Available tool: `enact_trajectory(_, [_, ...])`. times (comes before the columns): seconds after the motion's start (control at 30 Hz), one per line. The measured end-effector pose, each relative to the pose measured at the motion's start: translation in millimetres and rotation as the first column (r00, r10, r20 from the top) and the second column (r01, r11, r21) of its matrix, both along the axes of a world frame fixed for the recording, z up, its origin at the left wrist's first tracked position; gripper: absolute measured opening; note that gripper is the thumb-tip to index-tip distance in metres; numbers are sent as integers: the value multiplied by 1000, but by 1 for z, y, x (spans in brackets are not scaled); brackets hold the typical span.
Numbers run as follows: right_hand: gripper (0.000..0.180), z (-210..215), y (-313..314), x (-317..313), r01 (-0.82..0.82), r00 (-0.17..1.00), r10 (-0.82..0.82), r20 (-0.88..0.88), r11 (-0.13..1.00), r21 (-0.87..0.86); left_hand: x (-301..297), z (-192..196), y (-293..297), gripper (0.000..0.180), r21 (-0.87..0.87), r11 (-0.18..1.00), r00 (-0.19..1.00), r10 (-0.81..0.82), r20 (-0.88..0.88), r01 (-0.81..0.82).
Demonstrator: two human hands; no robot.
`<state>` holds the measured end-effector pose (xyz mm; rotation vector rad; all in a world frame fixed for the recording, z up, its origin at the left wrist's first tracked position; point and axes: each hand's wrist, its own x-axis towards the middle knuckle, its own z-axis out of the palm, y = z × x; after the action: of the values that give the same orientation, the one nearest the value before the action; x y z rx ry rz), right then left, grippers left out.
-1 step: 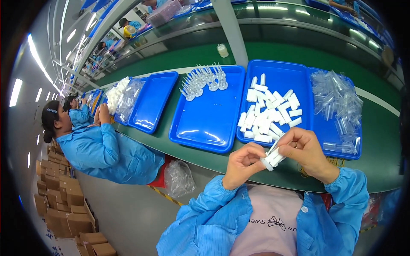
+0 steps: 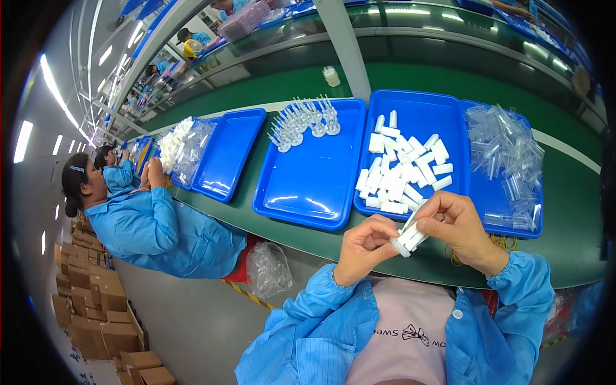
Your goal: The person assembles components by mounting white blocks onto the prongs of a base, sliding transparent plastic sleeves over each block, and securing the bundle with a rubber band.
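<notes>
The left hand (image 2: 364, 250) and right hand (image 2: 461, 230) clamp their grip on a slim white piece (image 2: 414, 237) with a greyish end (image 2: 402, 248).

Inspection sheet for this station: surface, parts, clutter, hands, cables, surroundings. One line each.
Surface: green bench carrying several blue trays.
Parts: white part in hand; loose white blocks, clear plastic pieces and pronged pale parts in separate trays.
Clutter: yellow bands near the right wrist.
Hands: left hand and right hand both pinch the white part.
Cables: nothing seen.
Surroundings: seated co-worker at left; cardboard boxes and clear plastic bag below bench level.
</notes>
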<state>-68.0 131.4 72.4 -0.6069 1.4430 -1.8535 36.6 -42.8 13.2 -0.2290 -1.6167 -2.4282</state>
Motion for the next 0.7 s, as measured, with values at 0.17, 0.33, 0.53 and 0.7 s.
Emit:
enact_trajectory(0.17, [13, 0, -1, -19, 17, 968, -1, -251, 998, 59, -2, 0, 1, 22, 33, 999, 997, 29, 65, -31])
enact_trajectory(0.33, [20, -24, 1, -68, 337, 464, 45, -885, 915, 224, -8, -1, -4, 24, 50, 991, 988, 115, 100, -120])
enact_trajectory(0.53, [21, -67, -1, -67, 380, 206, 353, -913, 831, 407, -8, 0, -5, 24, 28, 986, 977, 159, 144, -164])
enact_trajectory(0.7, [22, -57, 0, -68, 428, 159, 320, -934, 830, 357, -5, 4, -11, 23, 21, 989, 968, 140, 209, -148])
